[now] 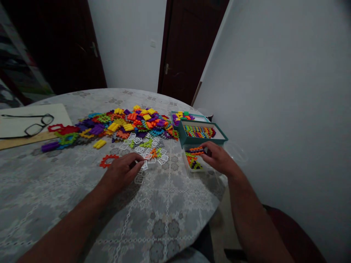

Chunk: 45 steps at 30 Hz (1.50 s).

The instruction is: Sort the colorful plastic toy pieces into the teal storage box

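Note:
My left hand (124, 170) is low over the table, thumb and index finger pinched beside scattered white lattice pieces (139, 149). What sits in the pinch, if anything, is too small to name. An orange toothed ring (108, 160) lies just behind that hand. On the right, my right hand (218, 157) reaches over a clear plastic box (186, 166). Its fingers close on the end of stacked orange and purple toothed pieces (196, 150) at the top of the box. More orange, green and purple pieces (193, 161) fill the box below.
A big heap of colourful toothed plates and connectors (137, 122) spreads across the table (164, 193). Behind the clear box stands a teal box (189, 140) with rows of pieces, and another teal tray (204, 118). Eyeglasses (35, 128) rest on a board at left. The wall (285, 91) rises at right.

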Tool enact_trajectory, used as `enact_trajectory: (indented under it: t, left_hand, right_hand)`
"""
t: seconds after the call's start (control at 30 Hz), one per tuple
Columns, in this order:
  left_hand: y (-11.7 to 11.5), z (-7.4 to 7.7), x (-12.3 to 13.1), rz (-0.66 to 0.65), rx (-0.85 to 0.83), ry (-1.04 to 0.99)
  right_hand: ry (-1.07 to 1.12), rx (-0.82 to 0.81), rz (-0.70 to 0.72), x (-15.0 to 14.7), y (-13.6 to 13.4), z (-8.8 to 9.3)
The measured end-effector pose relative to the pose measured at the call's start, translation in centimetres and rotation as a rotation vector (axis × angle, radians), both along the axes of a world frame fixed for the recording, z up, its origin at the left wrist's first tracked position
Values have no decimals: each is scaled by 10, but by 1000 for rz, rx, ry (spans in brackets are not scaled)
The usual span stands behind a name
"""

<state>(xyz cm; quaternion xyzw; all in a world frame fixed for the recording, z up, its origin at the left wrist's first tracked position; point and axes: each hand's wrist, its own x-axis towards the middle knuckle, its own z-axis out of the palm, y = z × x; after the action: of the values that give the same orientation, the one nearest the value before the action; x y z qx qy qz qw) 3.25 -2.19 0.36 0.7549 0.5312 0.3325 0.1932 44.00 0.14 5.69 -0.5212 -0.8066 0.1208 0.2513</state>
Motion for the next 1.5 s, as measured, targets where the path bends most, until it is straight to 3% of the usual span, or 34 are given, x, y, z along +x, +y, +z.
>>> enact_trajectory:
  t: [0.17,0.43,0.67,0.83,1.07,1.2,1.33,1.43,1.5]
  left_hand:
    - [0,-1,4,-30,23,11]
    - [2,-3,1,-3,-10,33]
    - [0,-1,1,3,-3,43]
    - [2,-3,-3,16,21,22]
    - [5,-1,-16,202,45,-26]
    - [8,-3,-25,337,53,-58]
    - [14,-9,-31,376,49,-48]
    - [20,-18,-33,337,50,-8]
    - [22,-25,-33,288,70,40]
  right_hand:
    - [-114,-116,-145,55,29,-24]
    - [-24,-300,-160,58,53,-48]
    - [-43,-70,-193,58,54,-59]
    - [-30,-22,-236,54,48,-69]
    - [-41,59,-263,49,32,-65]
    - [4,140,-202,17,15,-45]
    - [64,128,28,-52,-10,-27]
    - [-1,27,189,-113,-20,-28]
    - [-117,-10,165,-148,-18,-33]
